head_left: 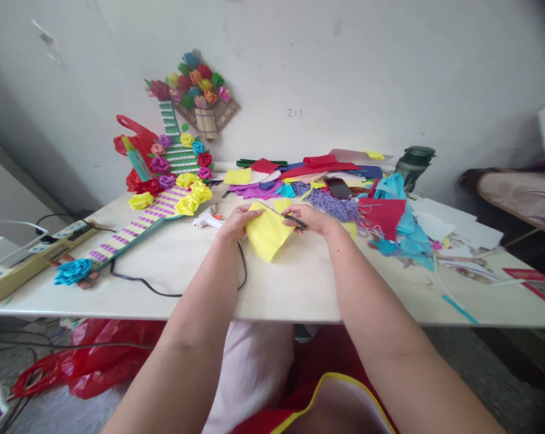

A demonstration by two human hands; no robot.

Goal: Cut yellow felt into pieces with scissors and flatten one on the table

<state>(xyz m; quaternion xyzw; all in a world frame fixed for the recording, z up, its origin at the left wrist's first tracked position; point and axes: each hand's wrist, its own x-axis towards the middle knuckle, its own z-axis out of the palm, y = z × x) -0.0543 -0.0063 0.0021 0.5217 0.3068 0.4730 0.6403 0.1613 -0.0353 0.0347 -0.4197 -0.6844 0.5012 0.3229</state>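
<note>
My left hand (239, 220) is closed on the left edge of a yellow sheet of crepe paper (269, 234), which hangs over the table. In my right hand (312, 218) is a pair of scissors (295, 221) with dark handles. Its blades reach left across the top of the sheet, partly hidden by the paper and fingers. A white glue gun (208, 218) lies to the left of my left hand. Just beyond my hands is another yellow piece (281, 205).
Coloured paper sheets (258, 188), a heap of purple shreds (333, 206) and a phone (338, 188) lie behind. To the left stands a guitar-shaped craft (137, 224) with paper flowers. A dark bottle (414, 167) stands at right; a power strip (37, 256) lies far left. A black cable (150, 288) crosses the table.
</note>
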